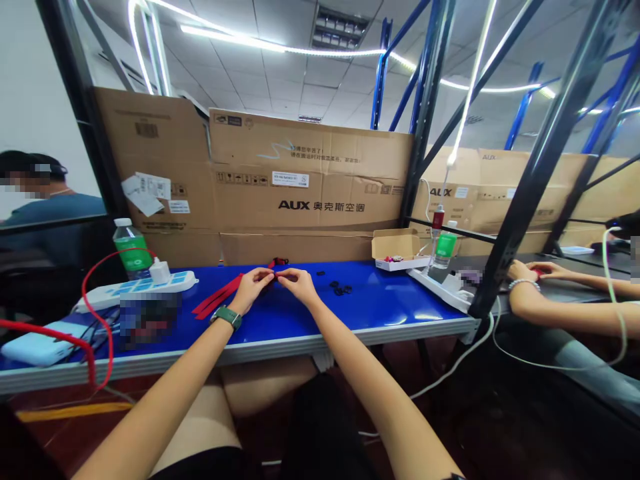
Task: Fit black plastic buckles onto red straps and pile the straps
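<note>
Pinching a red part between left fingers and right fingers

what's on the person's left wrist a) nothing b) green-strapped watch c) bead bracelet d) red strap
b, a green-strapped watch sits around the left wrist, just behind the left hand.
</note>
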Demonstrator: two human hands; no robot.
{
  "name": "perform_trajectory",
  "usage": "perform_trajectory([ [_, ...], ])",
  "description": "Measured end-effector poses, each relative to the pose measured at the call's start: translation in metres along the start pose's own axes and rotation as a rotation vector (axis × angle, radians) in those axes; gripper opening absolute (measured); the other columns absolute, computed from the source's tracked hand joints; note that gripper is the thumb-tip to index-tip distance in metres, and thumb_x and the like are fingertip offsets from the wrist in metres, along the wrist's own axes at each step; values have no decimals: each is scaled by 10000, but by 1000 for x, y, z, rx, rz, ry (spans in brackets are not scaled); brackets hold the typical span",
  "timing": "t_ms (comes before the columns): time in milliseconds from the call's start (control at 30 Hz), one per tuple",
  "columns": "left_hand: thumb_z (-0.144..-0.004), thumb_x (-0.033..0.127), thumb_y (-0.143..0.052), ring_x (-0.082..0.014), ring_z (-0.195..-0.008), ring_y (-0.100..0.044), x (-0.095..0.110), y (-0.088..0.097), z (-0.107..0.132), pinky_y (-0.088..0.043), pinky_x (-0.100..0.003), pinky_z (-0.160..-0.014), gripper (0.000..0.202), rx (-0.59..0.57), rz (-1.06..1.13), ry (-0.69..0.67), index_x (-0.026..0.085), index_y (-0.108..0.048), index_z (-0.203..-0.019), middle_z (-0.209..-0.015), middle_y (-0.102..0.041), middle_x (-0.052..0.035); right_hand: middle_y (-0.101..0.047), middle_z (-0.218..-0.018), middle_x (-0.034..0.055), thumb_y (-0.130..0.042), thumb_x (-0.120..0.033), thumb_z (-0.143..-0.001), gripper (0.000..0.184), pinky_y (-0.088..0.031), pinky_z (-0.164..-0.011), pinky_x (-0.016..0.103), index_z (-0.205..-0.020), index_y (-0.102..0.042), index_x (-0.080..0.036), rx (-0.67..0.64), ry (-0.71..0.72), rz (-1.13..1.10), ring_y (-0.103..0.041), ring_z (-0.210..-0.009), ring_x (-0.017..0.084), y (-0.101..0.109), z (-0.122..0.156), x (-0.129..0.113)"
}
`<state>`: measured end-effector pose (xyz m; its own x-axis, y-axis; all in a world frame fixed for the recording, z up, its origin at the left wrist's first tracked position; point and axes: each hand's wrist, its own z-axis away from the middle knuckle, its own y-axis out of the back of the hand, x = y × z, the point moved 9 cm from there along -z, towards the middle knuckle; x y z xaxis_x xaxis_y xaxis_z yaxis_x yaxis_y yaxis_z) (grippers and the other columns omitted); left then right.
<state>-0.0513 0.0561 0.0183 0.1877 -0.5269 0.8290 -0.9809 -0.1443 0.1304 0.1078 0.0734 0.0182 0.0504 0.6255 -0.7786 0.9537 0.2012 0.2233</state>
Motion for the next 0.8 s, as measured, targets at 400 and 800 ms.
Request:
perform_trajectory([
  [400,-645,503,-854,-280,-950,-713,0,-14,0,-557,-415,-888,522,-124,-3,-39,154,-735,-1014,-1031,-764,-126,-683,-841,9,-753,-523,-714,381,-623,-688,333,-889,-691,-190,107,-111,-202,-691,-691,160,5,3,4],
  [800,-643,523,-843,-269,-871,-719,7,-5,-1,-566,-387,-819,478,-29,15,-71,158,-730,-930,-950,-772,-112,-704,-821,19,-838,-543,-617,481,-619,-745,325,-892,-722,-166,47,-143,-389,-712,-728,179,-2,4,-1],
])
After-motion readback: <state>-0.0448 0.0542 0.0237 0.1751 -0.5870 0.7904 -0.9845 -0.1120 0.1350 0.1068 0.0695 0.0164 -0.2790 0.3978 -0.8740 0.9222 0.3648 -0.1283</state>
